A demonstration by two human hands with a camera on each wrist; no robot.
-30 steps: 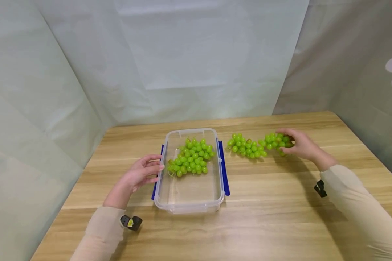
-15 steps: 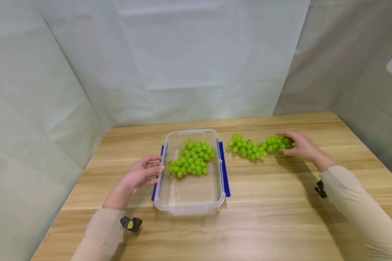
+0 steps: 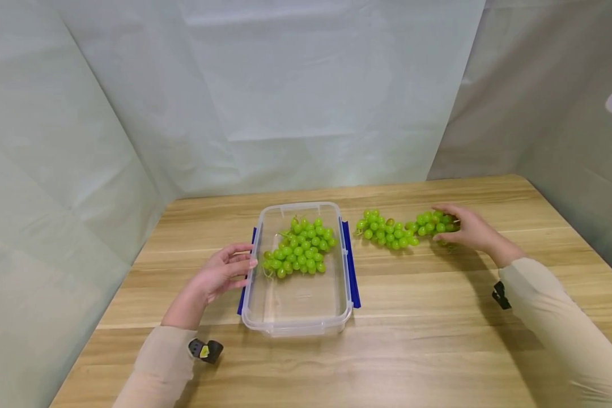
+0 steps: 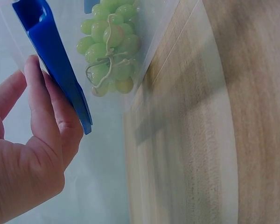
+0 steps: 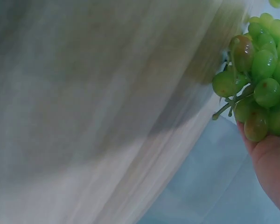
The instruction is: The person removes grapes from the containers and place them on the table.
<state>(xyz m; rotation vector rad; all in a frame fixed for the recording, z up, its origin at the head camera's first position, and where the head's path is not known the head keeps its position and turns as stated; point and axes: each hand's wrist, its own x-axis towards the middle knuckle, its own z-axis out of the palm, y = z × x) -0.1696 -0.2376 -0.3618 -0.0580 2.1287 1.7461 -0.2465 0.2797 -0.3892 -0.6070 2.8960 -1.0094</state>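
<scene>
A clear plastic container point(image 3: 306, 309) with blue side latches stands on the table, its top uncovered. Green grapes point(image 3: 303, 249) lie inside it, toward the far end. My left hand point(image 3: 221, 272) holds the container's left wall, thumb at the rim and fingers outside; the left wrist view shows those fingers beside the blue latch point(image 4: 56, 60). To the right, my right hand point(image 3: 471, 229) grips the outer bunch of grapes point(image 3: 425, 222), thumb on the near side and fingers on the far side. In the right wrist view its stem point(image 5: 228, 105) sticks out, and the fingers are mostly hidden.
Another bunch of grapes point(image 3: 387, 231) lies between the container and the held bunch, almost touching the latter. The wooden table point(image 3: 413, 351) ends at a pale sheet wall point(image 3: 306, 113) behind, with similar walls on both sides.
The bunch at my right hand shifts slightly, and the right thumb slides a little to the left along it. My left hand and the container stay in place.
</scene>
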